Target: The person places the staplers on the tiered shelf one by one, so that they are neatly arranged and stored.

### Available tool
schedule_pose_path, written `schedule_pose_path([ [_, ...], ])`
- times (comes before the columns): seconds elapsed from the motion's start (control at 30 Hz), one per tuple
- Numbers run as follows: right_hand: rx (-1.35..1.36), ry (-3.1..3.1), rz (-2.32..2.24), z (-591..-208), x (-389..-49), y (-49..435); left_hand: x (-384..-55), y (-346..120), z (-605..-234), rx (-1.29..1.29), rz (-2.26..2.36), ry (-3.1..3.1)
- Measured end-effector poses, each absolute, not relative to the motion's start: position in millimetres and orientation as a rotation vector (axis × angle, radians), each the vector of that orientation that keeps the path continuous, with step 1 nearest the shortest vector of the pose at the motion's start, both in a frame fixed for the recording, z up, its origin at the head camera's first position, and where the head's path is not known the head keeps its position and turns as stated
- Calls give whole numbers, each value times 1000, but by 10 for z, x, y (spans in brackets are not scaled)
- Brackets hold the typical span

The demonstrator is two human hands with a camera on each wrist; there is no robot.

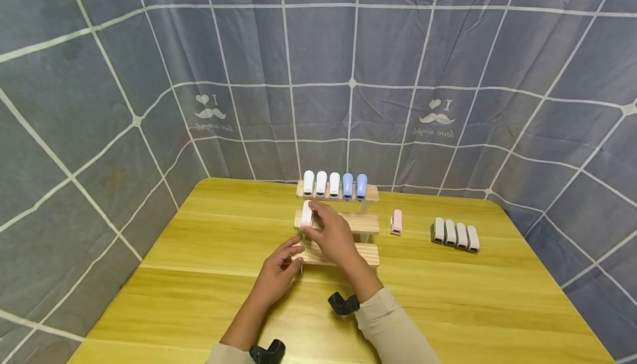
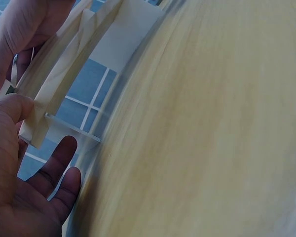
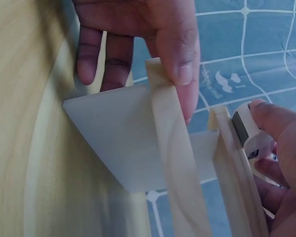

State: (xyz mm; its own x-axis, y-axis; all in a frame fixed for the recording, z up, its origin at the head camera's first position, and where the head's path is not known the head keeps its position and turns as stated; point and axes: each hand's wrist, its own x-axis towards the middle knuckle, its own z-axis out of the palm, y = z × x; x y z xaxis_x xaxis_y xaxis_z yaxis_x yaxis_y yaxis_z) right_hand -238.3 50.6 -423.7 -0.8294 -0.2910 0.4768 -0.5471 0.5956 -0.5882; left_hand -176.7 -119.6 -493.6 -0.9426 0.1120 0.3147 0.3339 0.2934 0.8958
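Note:
A three-tier wooden display stand (image 1: pixel 365 253) with translucent side supports stands on the table. My right hand (image 1: pixel 334 235) pinches a small white stapler (image 1: pixel 307 214) between thumb and fingers at the left end of the middle tier. In the right wrist view this stapler (image 3: pixel 255 134) sits against the board, its dark base toward the wood. My left hand (image 1: pixel 276 273) holds the left end of the lowest tier, its thumb on one face of the board (image 2: pixel 52 106) and a finger on the other. Its remaining fingers hang loose beside the support.
Along the top tier stand three white staplers (image 1: pixel 321 183) and two blue staplers (image 1: pixel 354 186). A pink stapler (image 1: pixel 396 222) stands right of the stand. Farther right is a row of several whitish staplers (image 1: pixel 455 234) with dark bases. A grey checked curtain (image 1: pixel 318 109) hangs behind the table (image 1: pixel 448 303).

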Motion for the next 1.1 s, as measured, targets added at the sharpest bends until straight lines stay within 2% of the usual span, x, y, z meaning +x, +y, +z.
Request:
schedule_pose_path([
  [0.3,660,-2472,988,-4268,-2407,472,-1764,-1178,-4909,-372,-1673,-2379],
  [0.67,622,-2480,943,-4302,-2397,478,-1587,-1115,-4570,-365,-1694,-2396],
  [1.1,621,-2362,1524,-4197,-2362,758,-1591,-1099,-4578,-374,-1730,-2360],
])
